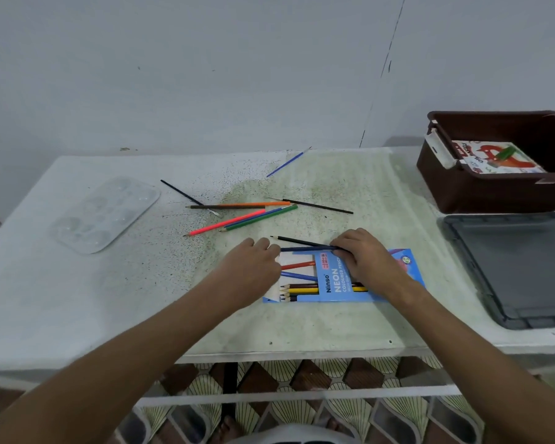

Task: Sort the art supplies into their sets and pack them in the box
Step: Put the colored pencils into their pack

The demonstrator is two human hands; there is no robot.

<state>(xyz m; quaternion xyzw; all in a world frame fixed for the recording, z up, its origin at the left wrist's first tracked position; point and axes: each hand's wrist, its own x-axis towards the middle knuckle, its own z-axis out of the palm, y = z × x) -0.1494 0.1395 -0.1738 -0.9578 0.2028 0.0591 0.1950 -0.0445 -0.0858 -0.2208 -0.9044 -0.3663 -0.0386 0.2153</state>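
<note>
A blue coloured-pencil pack (330, 283) lies flat near the table's front, with several pencils showing through its window. My left hand (253, 267) rests on the pack's left end. My right hand (366, 261) lies over the pack and pinches a black pencil (298, 241) and a dark blue pencil (305, 249) at its top edge. Loose pencils lie further back: orange (257, 205), pink (228, 222), blue and green (263, 216). Thin paintbrushes lie at left (186, 196), right (318, 206) and back (287, 163). A brown box (481, 190) at the right holds a printed pastel pack (494, 157).
A clear plastic paint palette (106, 213) lies on the left of the white speckled table (109, 299). A dark grey lid (519, 267) lies flat at the right edge, in front of the brown box. A wall stands behind the table.
</note>
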